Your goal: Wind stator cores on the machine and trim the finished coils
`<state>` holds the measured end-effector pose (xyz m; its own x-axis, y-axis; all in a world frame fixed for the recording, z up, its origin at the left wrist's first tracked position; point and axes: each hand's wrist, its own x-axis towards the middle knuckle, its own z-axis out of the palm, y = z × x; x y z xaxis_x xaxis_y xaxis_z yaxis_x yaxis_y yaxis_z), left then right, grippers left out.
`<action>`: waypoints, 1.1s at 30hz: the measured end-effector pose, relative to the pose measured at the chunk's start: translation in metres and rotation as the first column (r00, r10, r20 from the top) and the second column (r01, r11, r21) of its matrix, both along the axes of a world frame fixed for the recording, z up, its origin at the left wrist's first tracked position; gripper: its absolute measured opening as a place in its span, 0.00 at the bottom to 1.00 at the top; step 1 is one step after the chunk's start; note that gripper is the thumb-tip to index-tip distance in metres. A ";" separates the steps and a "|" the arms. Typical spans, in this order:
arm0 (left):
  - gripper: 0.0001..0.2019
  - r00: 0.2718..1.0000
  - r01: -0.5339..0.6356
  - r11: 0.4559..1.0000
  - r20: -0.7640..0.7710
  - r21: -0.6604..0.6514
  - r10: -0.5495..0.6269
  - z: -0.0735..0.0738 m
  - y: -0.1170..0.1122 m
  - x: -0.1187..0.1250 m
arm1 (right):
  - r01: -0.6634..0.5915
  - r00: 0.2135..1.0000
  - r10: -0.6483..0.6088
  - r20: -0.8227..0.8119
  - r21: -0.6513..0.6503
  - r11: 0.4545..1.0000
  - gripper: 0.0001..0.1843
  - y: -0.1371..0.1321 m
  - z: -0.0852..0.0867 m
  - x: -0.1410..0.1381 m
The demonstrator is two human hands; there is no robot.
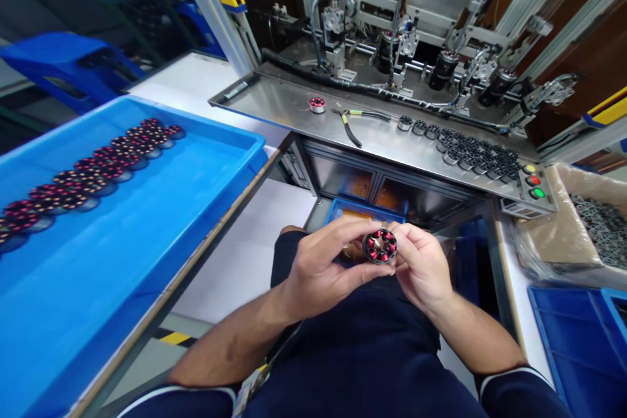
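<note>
A round motor stator (380,246) with red wire coils and a dark rim is held up in front of my body, its coil side facing me. My left hand (326,261) grips it from the left, fingers along the top and thumb underneath. From the right, my right hand (425,264) pinches its edge with closed fingers. Another red-wound stator (317,105) lies on the metal bench ahead, beside cutting pliers (350,127) with yellow and black handles.
Rows of wound stators (110,163) lie in a blue tray (161,261) at left. Dark unwound cores (470,147) stand on the bench (289,101) before a machine (337,26). At right are a button box (536,186) and a plastic-lined carton (553,225) of grey parts.
</note>
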<state>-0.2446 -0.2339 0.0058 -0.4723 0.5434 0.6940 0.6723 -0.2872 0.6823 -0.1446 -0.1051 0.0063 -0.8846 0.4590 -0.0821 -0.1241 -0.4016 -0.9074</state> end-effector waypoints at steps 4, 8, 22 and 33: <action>0.26 0.999 0.041 0.999 0.023 0.020 -0.041 0.000 0.000 0.000 | 0.002 1.000 -0.001 -0.026 0.046 0.999 0.21 0.001 -0.001 0.001; 0.27 0.997 0.078 0.997 0.028 0.019 -0.078 -0.001 -0.001 0.001 | 0.009 0.999 -0.006 -0.032 0.105 0.994 0.22 0.002 -0.001 0.002; 0.31 0.934 0.241 0.970 0.268 0.021 -0.238 0.004 -0.008 0.009 | 0.215 0.945 -0.018 -0.326 0.580 0.785 0.10 0.017 0.007 0.008; 0.17 0.098 0.653 0.722 0.919 0.230 -0.381 0.009 0.006 0.006 | 0.370 0.884 0.202 -0.422 0.895 0.247 0.03 0.037 0.033 0.017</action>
